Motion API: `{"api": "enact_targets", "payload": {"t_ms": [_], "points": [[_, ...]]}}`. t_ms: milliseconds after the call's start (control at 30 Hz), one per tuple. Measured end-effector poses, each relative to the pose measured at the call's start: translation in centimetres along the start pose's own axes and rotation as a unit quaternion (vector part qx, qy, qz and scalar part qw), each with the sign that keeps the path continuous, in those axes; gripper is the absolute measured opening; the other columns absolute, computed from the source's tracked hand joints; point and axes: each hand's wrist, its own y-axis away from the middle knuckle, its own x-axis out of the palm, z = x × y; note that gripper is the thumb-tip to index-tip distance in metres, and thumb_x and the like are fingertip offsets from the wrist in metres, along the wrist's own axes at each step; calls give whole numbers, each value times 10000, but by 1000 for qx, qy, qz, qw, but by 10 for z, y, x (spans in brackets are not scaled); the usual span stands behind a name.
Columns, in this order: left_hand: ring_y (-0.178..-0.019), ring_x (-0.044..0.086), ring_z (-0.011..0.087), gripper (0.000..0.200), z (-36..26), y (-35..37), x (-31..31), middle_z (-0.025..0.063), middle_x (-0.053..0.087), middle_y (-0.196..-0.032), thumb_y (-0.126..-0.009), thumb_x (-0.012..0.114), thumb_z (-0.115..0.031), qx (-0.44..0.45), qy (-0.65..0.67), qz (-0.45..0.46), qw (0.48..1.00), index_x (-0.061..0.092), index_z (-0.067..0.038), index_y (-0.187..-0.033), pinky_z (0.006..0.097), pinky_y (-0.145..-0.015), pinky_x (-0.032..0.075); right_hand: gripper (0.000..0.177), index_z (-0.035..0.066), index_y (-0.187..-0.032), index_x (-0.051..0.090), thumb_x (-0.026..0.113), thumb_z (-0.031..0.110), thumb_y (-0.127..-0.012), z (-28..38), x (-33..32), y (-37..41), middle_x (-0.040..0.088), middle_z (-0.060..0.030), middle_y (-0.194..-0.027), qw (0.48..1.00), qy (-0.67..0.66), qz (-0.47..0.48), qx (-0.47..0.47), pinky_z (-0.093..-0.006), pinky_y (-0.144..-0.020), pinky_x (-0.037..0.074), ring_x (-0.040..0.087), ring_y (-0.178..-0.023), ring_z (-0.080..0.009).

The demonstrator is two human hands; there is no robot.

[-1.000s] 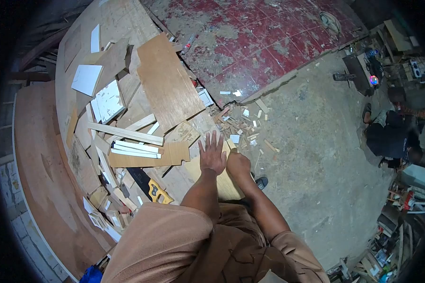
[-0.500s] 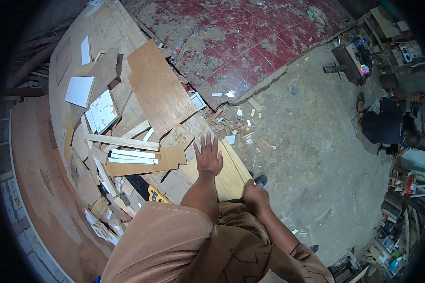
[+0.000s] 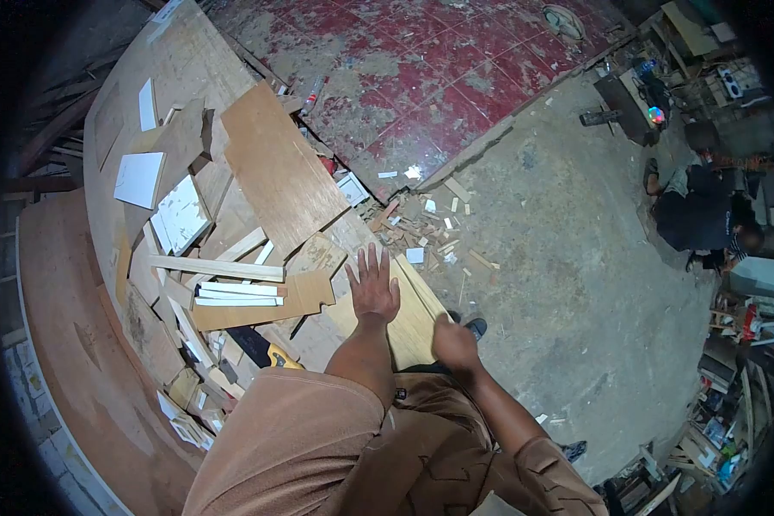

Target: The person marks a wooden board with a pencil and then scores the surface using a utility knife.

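Observation:
My left hand [image 3: 373, 288] lies flat with fingers spread on a pale wooden board [image 3: 411, 331] at the near corner of the work surface. Along the board's right edge, my right hand [image 3: 456, 346] is closed in a fist. What it grips is hidden by the fingers. A narrow strip [image 3: 423, 288] runs along that same edge, ahead of the right hand. To the left, partly under my knee, rests a handsaw [image 3: 275, 354] with a yellow handle and dark blade.
White strips [image 3: 239, 295] lie on cardboard [image 3: 308, 297]. Beyond are a large brown plywood sheet [image 3: 279, 168] and white-faced offcuts [image 3: 181, 215]. Wood scraps [image 3: 421, 228] litter the concrete floor. At right, another person [image 3: 701, 211] crouches near clutter.
My right hand has shifted slightly forward along the board's edge. My left hand stays flat on the board. The whole view has drifted a little.

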Motion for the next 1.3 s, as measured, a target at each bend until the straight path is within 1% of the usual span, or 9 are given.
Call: {"api": "enact_targets", "payload": {"t_ms": [167, 233, 467, 633, 833, 967, 1067, 1167, 1300], "points": [[-1469, 57, 380, 684, 1, 0, 3, 159, 96, -1596, -901, 435, -289, -4, -9, 5, 1000, 214, -90, -1517, 597, -1156, 12, 229, -62, -1007, 550, 474, 89, -852, 0, -19, 29, 664, -292, -844, 1000, 13, 23, 12, -521, -718, 533, 677, -826, -426], [-1480, 10, 339, 701, 0, -1, 0, 113, 27, -1611, -936, 424, -353, -19, -35, 48, 998, 136, -142, -1539, 582, -1165, -7, 220, -53, -983, 572, 485, 98, -850, 11, -16, 0, 671, -278, -851, 1000, 0, -28, -8, -509, -718, 538, 678, -806, -425], [-1481, 13, 332, 713, -2, -3, -3, 111, 36, -1611, -929, 437, -355, -29, -44, 63, 997, 135, -146, -1540, 581, -1165, -6, 208, -31, -982, 604, 501, 85, -843, 56, -5, -92, 683, -256, -847, 995, 12, -75, -60, -483, -710, 556, 691, -807, -409], [-1481, 1, 335, 722, 0, -2, 1, 115, 19, -1612, -925, 434, -367, -22, -41, 51, 998, 130, -144, -1541, 581, -1163, -12, 221, -21, -968, 590, 443, 126, -891, 25, -4, -27, 680, -266, -849, 999, 22, -48, -8, -509, -721, 546, 688, -824, -420], [-1480, 13, 340, 718, -1, -1, -1, 120, 27, -1611, -927, 427, -365, -17, -50, 49, 997, 130, -139, -1541, 589, -1159, -13, 212, -35, -975, 598, 500, 104, -849, 32, -41, 40, 678, -275, -877, 998, 33, 28, 53, -494, -721, 550, 689, -834, -410], [-1481, 19, 336, 719, 1, -2, -1, 118, 28, -1611, -929, 428, -373, -19, -39, 45, 998, 131, -141, -1541, 585, -1162, -10, 233, -10, -843, 656, 497, 156, -880, 50, -12, -31, 695, -233, -841, 993, 45, -96, -47, -441, -645, 569, 709, -770, -368], [-1482, 21, 325, 724, -1, -3, -1, 113, 24, -1612, -929, 444, -375, -27, -51, 62, 996, 134, -146, -1541, 574, -1167, -6, 281, 6, -896, 679, 511, 231, -890, 70, -5, -94, 701, -232, -886, 997, 31, -64, -33, -448, -703, 565, 708, -809, -361], [-1481, 23, 331, 723, 1, -2, 5, 114, 26, -1611, -927, 449, -368, -19, -44, 38, 998, 140, -141, -1540, 578, -1166, -3, 267, -18, -982, 657, 482, 155, -879, 72, -18, -87, 681, -265, -954, 999, 16, -44, -27, -473, -768, 549, 689, -906, -376], [-1479, 24, 337, 718, -1, 0, -1, 115, 25, -1611, -929, 440, -374, -25, -44, 55, 997, 144, -140, -1540, 581, -1165, -2, 268, -33, -1009, 630, 468, 136, -877, 43, -16, -40, 683, -258, -936, 999, 19, -30, -2, -485, -746, 547, 689, -879, -388]]}}
